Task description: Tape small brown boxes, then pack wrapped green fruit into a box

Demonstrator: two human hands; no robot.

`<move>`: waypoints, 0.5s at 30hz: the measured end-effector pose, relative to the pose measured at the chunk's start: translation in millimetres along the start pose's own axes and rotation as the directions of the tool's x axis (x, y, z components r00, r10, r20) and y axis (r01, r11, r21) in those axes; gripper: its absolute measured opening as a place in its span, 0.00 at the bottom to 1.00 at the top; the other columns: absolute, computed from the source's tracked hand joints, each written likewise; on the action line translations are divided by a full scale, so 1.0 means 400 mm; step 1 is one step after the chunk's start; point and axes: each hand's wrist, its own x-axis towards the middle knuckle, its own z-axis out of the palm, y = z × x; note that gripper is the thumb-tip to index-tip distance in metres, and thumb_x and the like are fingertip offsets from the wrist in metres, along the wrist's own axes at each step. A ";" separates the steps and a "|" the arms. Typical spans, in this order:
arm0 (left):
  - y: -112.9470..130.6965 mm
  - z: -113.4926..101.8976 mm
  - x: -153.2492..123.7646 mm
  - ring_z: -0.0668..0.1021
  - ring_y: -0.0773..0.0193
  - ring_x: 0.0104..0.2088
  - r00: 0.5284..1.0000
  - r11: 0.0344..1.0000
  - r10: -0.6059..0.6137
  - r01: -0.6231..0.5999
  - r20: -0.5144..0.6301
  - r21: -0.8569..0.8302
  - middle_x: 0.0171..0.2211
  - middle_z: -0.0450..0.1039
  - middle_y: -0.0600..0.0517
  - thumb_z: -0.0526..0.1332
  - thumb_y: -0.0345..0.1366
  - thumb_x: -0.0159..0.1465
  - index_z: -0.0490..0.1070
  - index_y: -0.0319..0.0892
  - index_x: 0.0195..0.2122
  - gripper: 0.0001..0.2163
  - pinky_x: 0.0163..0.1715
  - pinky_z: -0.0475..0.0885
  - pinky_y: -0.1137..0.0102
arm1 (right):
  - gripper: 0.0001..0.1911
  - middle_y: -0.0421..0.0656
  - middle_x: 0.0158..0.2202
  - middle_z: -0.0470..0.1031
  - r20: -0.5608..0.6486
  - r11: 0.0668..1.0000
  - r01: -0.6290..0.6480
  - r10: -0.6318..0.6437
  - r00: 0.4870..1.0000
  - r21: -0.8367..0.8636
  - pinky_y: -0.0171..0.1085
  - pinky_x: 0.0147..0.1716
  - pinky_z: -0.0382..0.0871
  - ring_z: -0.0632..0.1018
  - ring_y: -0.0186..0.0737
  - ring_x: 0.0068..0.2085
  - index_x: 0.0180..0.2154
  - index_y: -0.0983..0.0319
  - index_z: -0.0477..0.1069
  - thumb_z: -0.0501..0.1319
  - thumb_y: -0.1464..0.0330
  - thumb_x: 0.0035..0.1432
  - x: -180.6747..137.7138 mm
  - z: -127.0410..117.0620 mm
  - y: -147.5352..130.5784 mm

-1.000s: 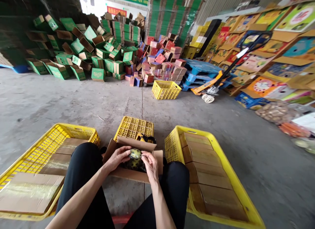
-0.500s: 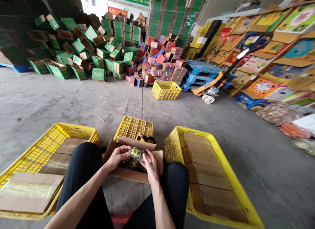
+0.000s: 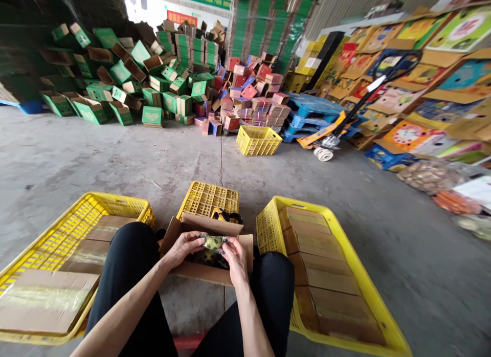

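Note:
Between my two hands is a small yellow-green packet with dark spots (image 3: 214,242), wrapped in clear plastic; what is inside I cannot make out. My left hand (image 3: 186,248) pinches its left end, and my right hand (image 3: 235,254) pinches the right end. Both hands are over an open cardboard box (image 3: 207,273) that stands between my knees with its flaps up. More packets of the same look (image 3: 207,257) lie inside the box, partly hidden under the held one. A yellow and black tape dispenser (image 3: 226,215) rests just behind the box.
An upturned yellow crate (image 3: 209,196) is behind the box. Yellow crates with cardboard boxes stand to my left (image 3: 143,209) and right (image 3: 270,229). Farther off are another yellow crate (image 3: 259,142), an orange pallet jack (image 3: 326,137), blue pallets (image 3: 312,109) and heaped green boxes (image 3: 92,109).
The packet has turned slightly between my fingers and its spotted face looks different. Both hands have stayed in nearly the same place above the box.

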 end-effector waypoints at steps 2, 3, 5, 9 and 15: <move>0.003 -0.001 0.000 0.83 0.49 0.49 0.999 1.000 0.007 -0.007 -0.035 0.021 0.46 0.84 0.41 0.78 0.50 0.55 0.84 0.38 0.46 0.24 0.53 0.76 0.61 | 0.28 0.46 0.42 0.84 0.033 1.000 0.005 -0.005 0.999 -0.003 0.44 0.43 0.78 0.83 0.51 0.46 0.40 0.56 0.80 0.77 0.46 0.42 0.002 0.002 -0.001; 0.004 -0.001 0.000 0.83 0.49 0.49 0.999 1.000 0.011 -0.009 -0.052 0.027 0.46 0.84 0.41 0.78 0.51 0.54 0.85 0.38 0.45 0.24 0.53 0.76 0.61 | 0.29 0.46 0.43 0.84 0.047 1.000 0.009 -0.008 0.999 -0.008 0.44 0.44 0.78 0.83 0.51 0.47 0.41 0.56 0.80 0.77 0.45 0.43 0.003 0.002 -0.001; 0.005 -0.001 0.000 0.83 0.49 0.49 0.997 0.999 0.016 -0.013 -0.076 0.035 0.46 0.84 0.41 0.78 0.52 0.53 0.85 0.39 0.43 0.24 0.52 0.77 0.62 | 0.28 0.47 0.44 0.84 0.051 0.999 0.024 -0.022 0.998 -0.032 0.42 0.43 0.77 0.82 0.51 0.47 0.40 0.57 0.80 0.75 0.44 0.45 0.008 0.001 0.001; 0.001 -0.001 0.003 0.83 0.50 0.48 0.997 1.000 0.016 -0.014 -0.071 0.027 0.45 0.84 0.41 0.79 0.52 0.53 0.85 0.38 0.40 0.23 0.51 0.77 0.63 | 0.27 0.45 0.36 0.83 -0.027 0.995 0.056 -0.059 0.998 -0.079 0.39 0.37 0.74 0.81 0.46 0.38 0.35 0.58 0.80 0.75 0.43 0.46 0.017 -0.003 0.013; -0.003 -0.004 0.007 0.83 0.51 0.49 0.998 0.998 0.009 -0.013 -0.062 -0.064 0.47 0.83 0.41 0.79 0.49 0.54 0.84 0.38 0.46 0.24 0.53 0.77 0.62 | 0.27 0.43 0.33 0.82 -0.069 0.996 0.069 -0.073 0.995 -0.054 0.38 0.35 0.73 0.80 0.44 0.35 0.35 0.58 0.80 0.75 0.43 0.45 0.019 -0.005 0.019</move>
